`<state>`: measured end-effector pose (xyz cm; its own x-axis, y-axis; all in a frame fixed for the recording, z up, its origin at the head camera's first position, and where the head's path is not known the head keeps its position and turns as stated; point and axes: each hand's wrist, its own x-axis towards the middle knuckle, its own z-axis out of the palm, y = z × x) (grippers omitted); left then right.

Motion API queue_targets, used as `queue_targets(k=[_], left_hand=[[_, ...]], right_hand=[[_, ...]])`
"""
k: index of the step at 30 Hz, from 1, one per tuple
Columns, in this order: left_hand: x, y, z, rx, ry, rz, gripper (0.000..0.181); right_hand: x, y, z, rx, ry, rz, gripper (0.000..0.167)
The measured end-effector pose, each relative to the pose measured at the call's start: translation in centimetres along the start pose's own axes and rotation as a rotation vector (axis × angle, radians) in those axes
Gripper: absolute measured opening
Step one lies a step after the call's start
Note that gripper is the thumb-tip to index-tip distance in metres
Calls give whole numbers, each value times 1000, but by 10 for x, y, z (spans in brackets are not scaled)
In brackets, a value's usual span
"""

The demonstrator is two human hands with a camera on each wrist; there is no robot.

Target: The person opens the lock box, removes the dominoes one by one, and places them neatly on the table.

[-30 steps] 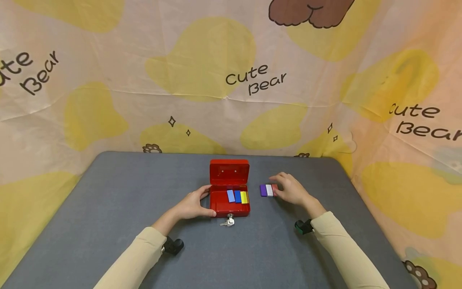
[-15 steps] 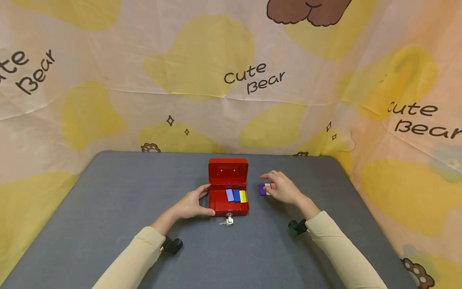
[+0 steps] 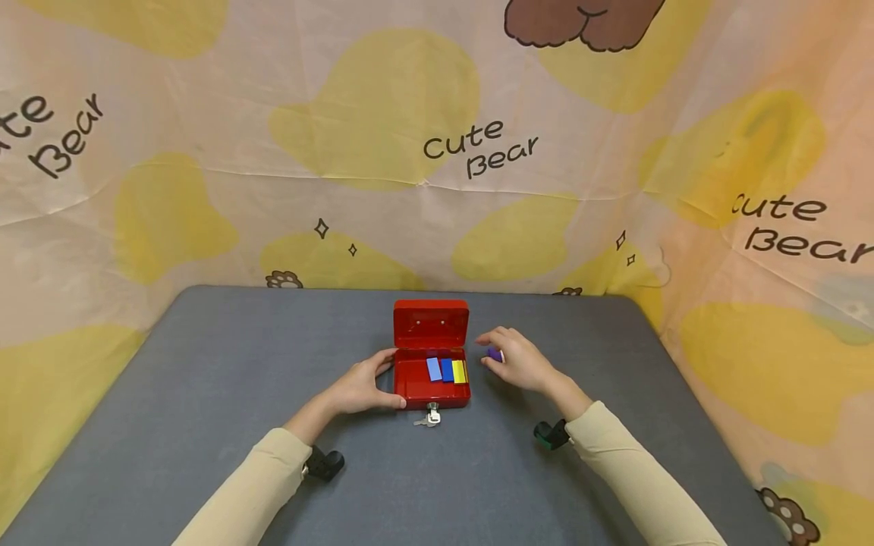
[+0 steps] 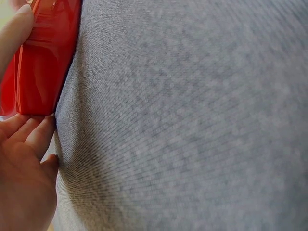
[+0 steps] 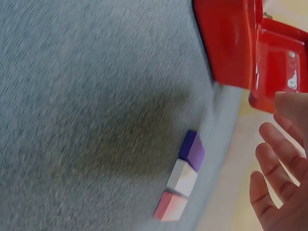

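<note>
A small red metal cash box (image 3: 413,385) stands on the table with its lid (image 3: 431,324) up. Inside lie a light blue block (image 3: 434,369), a blue block (image 3: 447,370) and a yellow block (image 3: 459,371). My left hand (image 3: 358,388) grips the box's left side, thumb at the front corner, fingers toward the back. My right hand (image 3: 522,360) hovers right of the box with nothing in its parted fingers. Beneath it, a purple block (image 5: 191,148), a white block (image 5: 182,178) and a pink block (image 5: 170,207) form a row, best seen in the right wrist view.
Keys (image 3: 430,418) hang from the lock at the box's front. Grey fabric covers the table (image 3: 437,485). Behind it rises a patterned cloth backdrop (image 3: 382,114).
My right hand has moved left across the row of blocks toward the box, covering most of them in the head view. My left hand stays on the box.
</note>
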<state>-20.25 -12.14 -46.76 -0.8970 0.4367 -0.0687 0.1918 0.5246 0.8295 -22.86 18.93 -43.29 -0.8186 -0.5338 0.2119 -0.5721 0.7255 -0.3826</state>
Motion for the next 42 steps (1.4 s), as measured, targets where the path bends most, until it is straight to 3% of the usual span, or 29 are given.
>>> queue_targets(k=[20,42], left_hand=[[0,-1,0,11,2,-13,93],[-1,4,0,24,-4,-25,94]], right_hand=[[16,-47,1,18,-46,-81,26],[43,-79,-1,82,-327,139,27]])
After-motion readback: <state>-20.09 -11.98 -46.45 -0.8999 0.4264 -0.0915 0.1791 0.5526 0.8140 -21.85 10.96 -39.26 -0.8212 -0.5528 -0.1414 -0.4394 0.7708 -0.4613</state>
